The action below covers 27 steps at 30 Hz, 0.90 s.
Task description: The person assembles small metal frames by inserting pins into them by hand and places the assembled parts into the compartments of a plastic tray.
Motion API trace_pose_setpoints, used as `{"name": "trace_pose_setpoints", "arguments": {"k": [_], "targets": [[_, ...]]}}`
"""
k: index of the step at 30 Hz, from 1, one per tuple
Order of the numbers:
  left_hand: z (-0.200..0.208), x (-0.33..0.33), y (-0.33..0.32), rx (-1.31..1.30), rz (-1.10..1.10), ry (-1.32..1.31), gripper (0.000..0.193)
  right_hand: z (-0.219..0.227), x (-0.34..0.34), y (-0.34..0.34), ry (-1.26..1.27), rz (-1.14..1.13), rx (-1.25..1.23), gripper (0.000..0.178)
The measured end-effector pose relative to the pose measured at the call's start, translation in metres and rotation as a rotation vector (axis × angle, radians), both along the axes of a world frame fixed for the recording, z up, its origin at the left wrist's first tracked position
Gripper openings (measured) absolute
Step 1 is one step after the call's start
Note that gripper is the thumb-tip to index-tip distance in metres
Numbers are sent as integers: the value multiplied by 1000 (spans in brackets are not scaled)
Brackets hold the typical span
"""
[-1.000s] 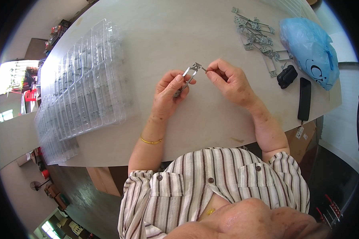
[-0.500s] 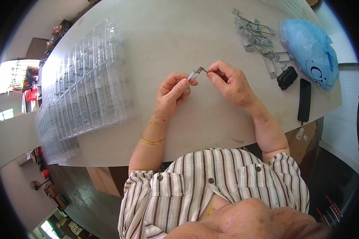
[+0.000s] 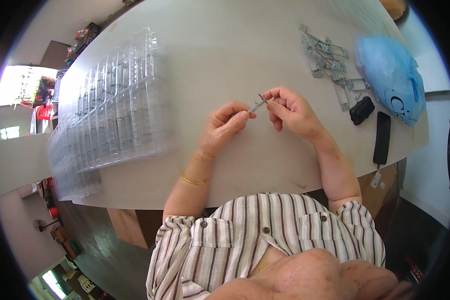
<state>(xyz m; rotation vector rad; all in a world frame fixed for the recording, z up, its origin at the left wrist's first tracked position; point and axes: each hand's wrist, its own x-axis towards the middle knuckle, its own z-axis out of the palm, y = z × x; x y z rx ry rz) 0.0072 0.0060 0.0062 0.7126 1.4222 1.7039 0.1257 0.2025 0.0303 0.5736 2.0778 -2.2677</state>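
Between my hands, above the middle of the table, is a small metal bracket [image 3: 256,106] with a darker piece at its far end. My left hand [image 3: 227,125] pinches the near end of it between thumb and fingers. At the other end, my right hand [image 3: 294,111] has its thumb and forefinger closed at the darker end piece. Fingers cover much of the bracket, so its full shape is hidden. A loose heap of similar metal brackets [image 3: 327,62] lies at the far right.
Stacked clear plastic trays [image 3: 117,110] with slots stand on the left of the pale table [image 3: 225,55]. On the right are a tied blue plastic bag [image 3: 392,75], a small black case [image 3: 362,110] and a long black object with a tag [image 3: 382,137]. Cardboard boxes [image 3: 125,225] stand below the table edge.
Both hands and the bracket have shifted slightly right and nearer in the picture. My right fingers have moved onto the darker end piece, which now points differently. The view has tilted slightly.
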Motion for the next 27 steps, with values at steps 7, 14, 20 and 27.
{"name": "trace_pose_setpoints", "arguments": {"k": [7, 14, 20, 27], "targets": [[4, 2, -7, -21, -61, -31, 23, 3, 3, 6, -12, 133, -263, 25], [0, 5, -3, 11, -183, -69, 22, -1, 8, 16, -76, 148, -207, 20], [-3, 4, -6, -12, -236, -47, 23, 4, 5, 7, -56, 144, 16, 18], [-7, 10, -5, 48, -299, -10, 24, 1, 7, 6, -17, 52, 76, 19]]}}
